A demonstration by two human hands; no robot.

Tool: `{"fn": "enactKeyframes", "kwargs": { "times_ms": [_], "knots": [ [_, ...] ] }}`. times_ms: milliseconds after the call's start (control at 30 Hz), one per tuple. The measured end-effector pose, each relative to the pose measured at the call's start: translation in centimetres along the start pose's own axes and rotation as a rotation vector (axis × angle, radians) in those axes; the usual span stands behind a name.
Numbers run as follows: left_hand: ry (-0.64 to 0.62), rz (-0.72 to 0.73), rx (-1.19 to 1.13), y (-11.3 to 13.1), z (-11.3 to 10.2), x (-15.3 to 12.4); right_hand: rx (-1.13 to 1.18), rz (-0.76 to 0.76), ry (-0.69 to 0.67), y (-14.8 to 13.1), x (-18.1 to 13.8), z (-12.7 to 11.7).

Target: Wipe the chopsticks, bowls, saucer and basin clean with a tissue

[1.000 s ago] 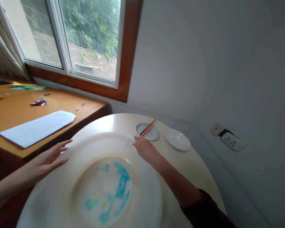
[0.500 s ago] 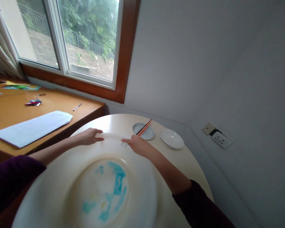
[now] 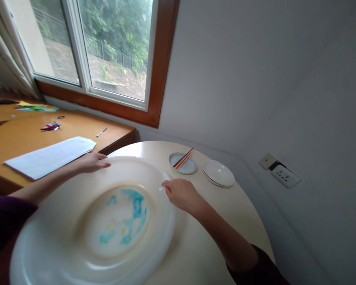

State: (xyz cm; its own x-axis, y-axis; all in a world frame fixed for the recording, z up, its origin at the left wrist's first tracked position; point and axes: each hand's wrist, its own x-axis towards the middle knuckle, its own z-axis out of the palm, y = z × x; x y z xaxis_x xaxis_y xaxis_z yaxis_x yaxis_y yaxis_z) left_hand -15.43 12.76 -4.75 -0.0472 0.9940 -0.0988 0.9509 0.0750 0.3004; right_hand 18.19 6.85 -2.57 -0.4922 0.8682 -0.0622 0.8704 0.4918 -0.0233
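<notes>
A large round white, glossy plastic disc [image 3: 71, 213] with a broad rim and a blue-printed round middle is tilted toward me above the table. It could be a basin, but I cannot tell its kind. My left hand [image 3: 91, 161] grips the far left part of its rim, thumb and fingers closed over the edge. On the right side of the rim, my right hand [image 3: 182, 193] is closed, pinching the edge near a small whitish tab. The disc hides much of the round cream table [image 3: 213, 229].
Beyond my right hand, a small bluish plate [image 3: 191, 167] carries chopsticks [image 3: 182, 159]. Stacked white dishes [image 3: 218, 173] stand beside it. To the left, a wooden desk [image 3: 74, 124] bears folded white paper [image 3: 53, 156] and a pen [image 3: 101, 132]. A wall socket [image 3: 285, 175] is at right.
My hands have moved apart along the rim, the left one leftward and the right one slightly right and down. The disc has shifted left, uncovering more of the table on the right.
</notes>
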Motion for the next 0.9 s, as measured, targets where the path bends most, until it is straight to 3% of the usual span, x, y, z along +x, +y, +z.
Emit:
{"fn": "enactKeyframes", "kwargs": {
  "times_ms": [200,433,567,667,767,900],
  "knots": [
    [0.009,-0.010,-0.053,0.6,-1.0,-0.5,-0.063,-0.036,-0.022,-0.8,-2.3,-0.8],
    [0.019,0.035,-0.078,0.0,-0.9,-0.1,0.193,-0.212,-0.149,-0.3,-3.4,-2.3],
    [0.058,0.056,-0.036,-0.3,-0.6,0.1,0.317,-0.166,-0.031,0.3,-3.1,-2.7],
    [0.031,0.088,-0.061,-0.4,-0.7,-0.1,0.297,-0.161,0.132,1.0,-2.6,-2.4],
    [-0.040,0.097,-0.107,-0.6,-0.9,-0.4,0.204,-0.377,0.255,1.8,-2.1,-1.3],
    [-0.148,0.144,-0.281,-1.1,-0.9,-1.2,0.217,-0.545,0.236,2.3,-1.7,1.3]
  ]
}}
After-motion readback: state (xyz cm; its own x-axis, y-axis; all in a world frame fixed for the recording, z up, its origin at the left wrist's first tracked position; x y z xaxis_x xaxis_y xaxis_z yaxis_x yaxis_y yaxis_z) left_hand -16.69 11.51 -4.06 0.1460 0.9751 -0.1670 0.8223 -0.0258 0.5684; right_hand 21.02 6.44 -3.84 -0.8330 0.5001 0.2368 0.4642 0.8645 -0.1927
